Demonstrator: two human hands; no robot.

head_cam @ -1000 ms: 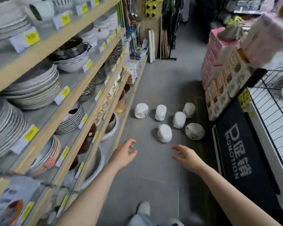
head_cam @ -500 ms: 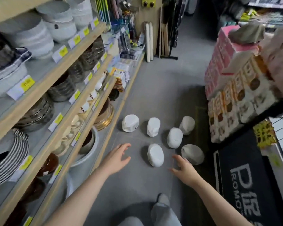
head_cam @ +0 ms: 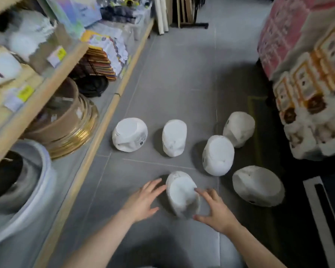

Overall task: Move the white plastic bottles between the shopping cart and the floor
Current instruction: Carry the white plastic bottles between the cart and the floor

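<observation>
Six white plastic bottles stand or lie on the grey floor (head_cam: 178, 78) in the middle of the frame. The nearest bottle (head_cam: 182, 194) sits low in the centre, between both hands. The left hand (head_cam: 143, 200) comes in from the lower left with fingers spread and straight, its fingertips just beside the bottle's left flank; whether they touch is hard to say through the blur. The right hand (head_cam: 214, 208) is also open, fingers fanned, with a fingertip over the bottle's pale top face and the thumb near its lower edge. Neither hand holds anything yet.

The step in hand looks like picking up this nearest bottle. To do it well, both palms should close on opposite flanks low enough to carry the weight, since smooth plastic may slip from a fingertip pinch. The lift should go straight up, because another bottle (head_cam: 218, 155) and a tipped bottle (head_cam: 257, 188) stand near on the right. The shopping cart is not in view, so its direction cannot be told.
</observation>
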